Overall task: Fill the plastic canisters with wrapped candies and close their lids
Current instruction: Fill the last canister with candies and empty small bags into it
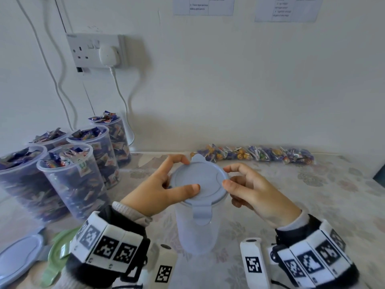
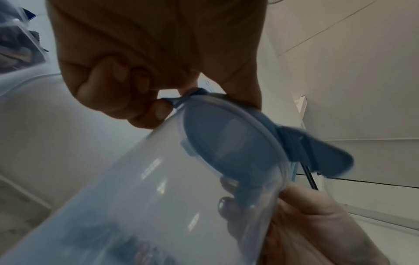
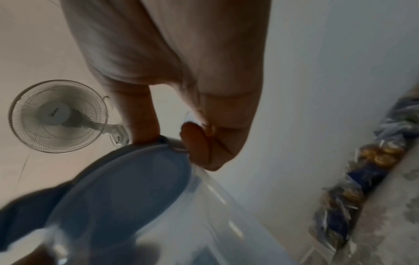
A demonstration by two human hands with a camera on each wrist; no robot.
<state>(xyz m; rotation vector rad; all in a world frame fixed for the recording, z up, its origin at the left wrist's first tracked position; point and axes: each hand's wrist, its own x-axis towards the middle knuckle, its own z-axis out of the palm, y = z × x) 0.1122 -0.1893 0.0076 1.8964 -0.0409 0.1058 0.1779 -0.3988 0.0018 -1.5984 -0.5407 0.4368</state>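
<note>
Table with pale floral cloth (image 1: 312, 184): near edge cut off
Five open clear plastic canisters (image 1: 73, 180), far left: heaped with wrapped candies, leftmost cropped
Frosted clear plastic canister (image 1: 195, 228), centre, upright: contents hard to make out
Round pale-blue lid (image 1: 198, 180): sits on that canister, near latch tab down
Left hand (image 1: 158, 190): thumb on lid top, fingers curled round its rim
Right hand (image 1: 256, 188): fingers curled, pinching lid's right rim
Row of bagged candies (image 1: 256, 155): along wall
</note>
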